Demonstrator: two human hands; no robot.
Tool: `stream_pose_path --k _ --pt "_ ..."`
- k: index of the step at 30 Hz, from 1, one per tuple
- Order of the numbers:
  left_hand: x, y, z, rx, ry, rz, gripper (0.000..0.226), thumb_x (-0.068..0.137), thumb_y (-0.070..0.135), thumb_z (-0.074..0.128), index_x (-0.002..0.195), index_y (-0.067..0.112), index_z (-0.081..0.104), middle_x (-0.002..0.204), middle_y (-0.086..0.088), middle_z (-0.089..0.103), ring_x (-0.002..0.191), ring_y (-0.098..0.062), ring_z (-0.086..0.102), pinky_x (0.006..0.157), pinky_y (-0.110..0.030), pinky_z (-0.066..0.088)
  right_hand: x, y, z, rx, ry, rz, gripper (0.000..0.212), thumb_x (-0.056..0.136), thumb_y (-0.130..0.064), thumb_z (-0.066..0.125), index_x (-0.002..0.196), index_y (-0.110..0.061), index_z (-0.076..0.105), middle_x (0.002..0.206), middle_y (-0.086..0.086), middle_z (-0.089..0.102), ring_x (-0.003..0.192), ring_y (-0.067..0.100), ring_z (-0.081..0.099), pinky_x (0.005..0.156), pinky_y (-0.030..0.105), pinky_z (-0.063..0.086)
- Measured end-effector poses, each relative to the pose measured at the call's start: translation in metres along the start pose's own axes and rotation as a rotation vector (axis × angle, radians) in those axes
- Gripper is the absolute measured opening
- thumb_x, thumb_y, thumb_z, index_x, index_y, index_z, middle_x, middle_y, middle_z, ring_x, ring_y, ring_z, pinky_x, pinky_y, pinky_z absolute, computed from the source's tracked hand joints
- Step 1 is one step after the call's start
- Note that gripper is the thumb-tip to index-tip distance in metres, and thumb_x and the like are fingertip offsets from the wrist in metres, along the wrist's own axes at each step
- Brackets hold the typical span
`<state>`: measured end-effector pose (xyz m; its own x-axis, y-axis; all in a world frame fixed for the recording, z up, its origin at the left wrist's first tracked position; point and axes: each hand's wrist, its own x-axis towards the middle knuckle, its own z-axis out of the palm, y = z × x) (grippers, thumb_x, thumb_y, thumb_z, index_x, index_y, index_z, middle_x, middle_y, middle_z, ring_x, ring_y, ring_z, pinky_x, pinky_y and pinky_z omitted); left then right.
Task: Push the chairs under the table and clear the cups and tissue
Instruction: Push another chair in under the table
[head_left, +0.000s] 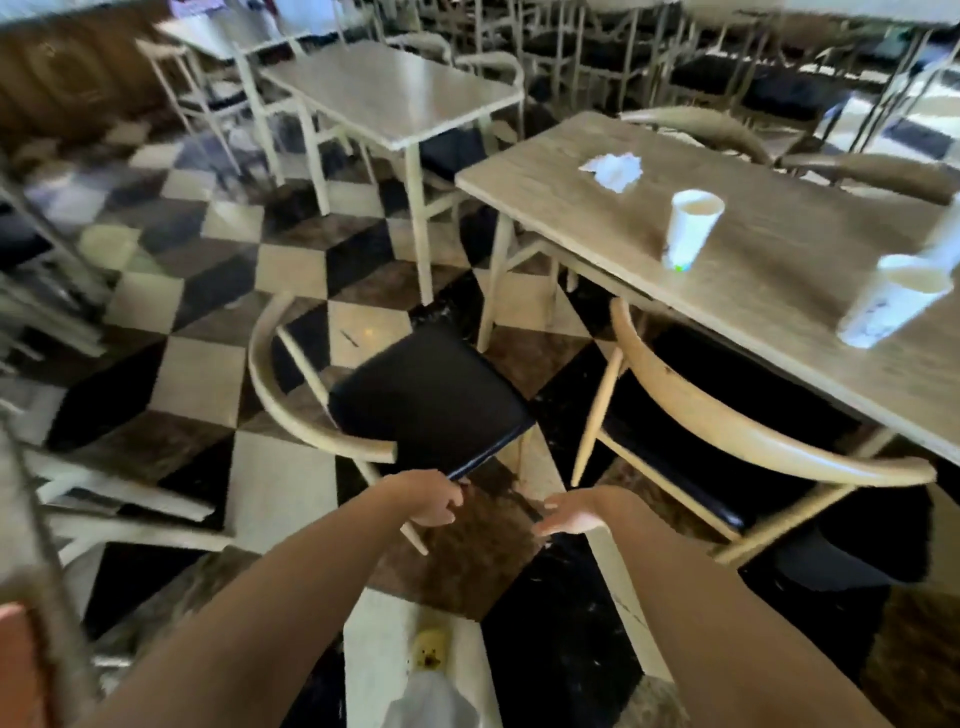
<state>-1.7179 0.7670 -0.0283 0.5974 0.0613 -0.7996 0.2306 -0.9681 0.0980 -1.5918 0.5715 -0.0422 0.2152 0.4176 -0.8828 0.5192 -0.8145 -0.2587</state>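
A wooden chair with a black seat stands pulled out on the checkered floor, left of the wooden table. My left hand curls around the near corner of that seat. My right hand hangs open just right of it, holding nothing. A second chair sits partly under the table's near edge. On the tabletop stand a white paper cup and another cup at the right, with a crumpled white tissue toward the far left end.
Another pale table with chairs stands behind to the left. More chairs line the far side of the wooden table and fill the back of the room. A chair frame lies close at my left.
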Motion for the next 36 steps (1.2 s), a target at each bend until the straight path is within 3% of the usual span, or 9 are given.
stream_pose_path --k 3,7,13,17,19,22,24,27,36 --pt "-0.016 -0.040 0.002 -0.008 -0.064 -0.047 0.033 0.096 0.028 0.050 0.127 0.019 0.059 0.117 0.000 0.060 0.106 -0.021 0.057 0.091 -0.033 0.047 0.010 -0.046 -0.025 0.000 -0.084 -0.037 0.074 0.090 -0.060 0.044 0.150 -0.021 0.022 0.159 -0.001 0.017 0.145 0.025 0.018 0.115 0.040 0.022" --pt "-0.035 -0.099 0.001 -0.054 -0.001 -0.098 0.034 0.094 0.034 0.053 0.125 0.024 0.062 0.130 -0.001 0.059 0.116 -0.024 0.055 0.103 -0.038 0.044 0.023 -0.115 -0.054 0.142 -0.141 -0.087 0.065 0.095 -0.043 0.049 0.149 -0.018 0.023 0.158 0.003 0.021 0.143 0.024 0.026 0.113 0.039 0.031" --pt "-0.040 -0.204 -0.024 -0.048 0.218 -0.124 0.035 0.097 0.021 0.052 0.131 0.014 0.056 0.130 -0.006 0.059 0.120 -0.025 0.055 0.097 -0.030 0.043 0.069 -0.219 -0.082 0.091 -0.052 -0.169 0.049 0.100 -0.030 0.042 0.143 -0.008 0.036 0.147 0.012 0.043 0.131 0.028 0.046 0.108 0.042 0.040" --pt "-0.026 -0.287 -0.051 0.039 0.228 -0.039 0.034 0.095 0.022 0.053 0.128 0.018 0.058 0.128 -0.004 0.060 0.118 -0.022 0.056 0.101 -0.033 0.045 0.104 -0.283 -0.093 0.107 0.026 -0.188 0.041 0.101 -0.029 0.042 0.133 -0.005 0.048 0.136 0.011 0.053 0.121 0.028 0.055 0.103 0.043 0.044" --pt "-0.019 -0.326 -0.060 0.120 0.213 0.031 0.030 0.094 0.024 0.054 0.123 0.019 0.062 0.122 -0.003 0.062 0.116 -0.022 0.056 0.101 -0.035 0.046 0.118 -0.312 -0.092 0.097 0.031 -0.171 0.040 0.100 -0.033 0.043 0.126 -0.005 0.054 0.122 0.011 0.060 0.111 0.028 0.060 0.096 0.040 0.048" --pt "-0.010 -0.363 -0.072 0.259 0.199 0.166 0.033 0.095 0.026 0.051 0.127 0.021 0.058 0.128 -0.002 0.058 0.125 -0.020 0.048 0.107 -0.038 0.039 0.136 -0.347 -0.089 -0.018 0.081 -0.119 0.034 0.098 -0.037 0.043 0.102 -0.007 0.057 0.086 0.003 0.059 0.074 0.019 0.053 0.068 0.029 0.043" --pt "-0.003 -0.384 -0.083 0.340 0.193 0.234 0.040 0.096 0.026 0.050 0.135 0.020 0.051 0.136 -0.004 0.052 0.131 -0.022 0.040 0.111 -0.038 0.031 0.149 -0.368 -0.085 0.015 0.110 -0.081 0.031 0.096 -0.037 0.046 0.106 -0.008 0.053 0.103 0.008 0.061 0.080 0.022 0.053 0.066 0.030 0.042" --pt "0.016 -0.413 -0.092 0.368 0.214 0.284 0.046 0.095 0.028 0.052 0.140 0.020 0.046 0.142 -0.004 0.047 0.134 -0.023 0.037 0.112 -0.037 0.027 0.165 -0.392 -0.073 0.126 0.180 -0.057 0.050 0.091 -0.040 0.053 0.125 -0.005 0.044 0.124 0.014 0.055 0.106 0.030 0.056 0.084 0.037 0.045" --pt "0.076 -0.455 -0.110 0.504 0.189 0.467 0.033 0.087 0.024 0.064 0.120 0.026 0.061 0.123 0.002 0.063 0.121 -0.018 0.052 0.111 -0.035 0.031 0.197 -0.405 -0.046 0.203 0.448 0.009 0.042 0.085 -0.043 0.058 0.116 -0.018 0.047 0.114 0.006 0.062 0.100 0.026 0.061 0.082 0.039 0.051"
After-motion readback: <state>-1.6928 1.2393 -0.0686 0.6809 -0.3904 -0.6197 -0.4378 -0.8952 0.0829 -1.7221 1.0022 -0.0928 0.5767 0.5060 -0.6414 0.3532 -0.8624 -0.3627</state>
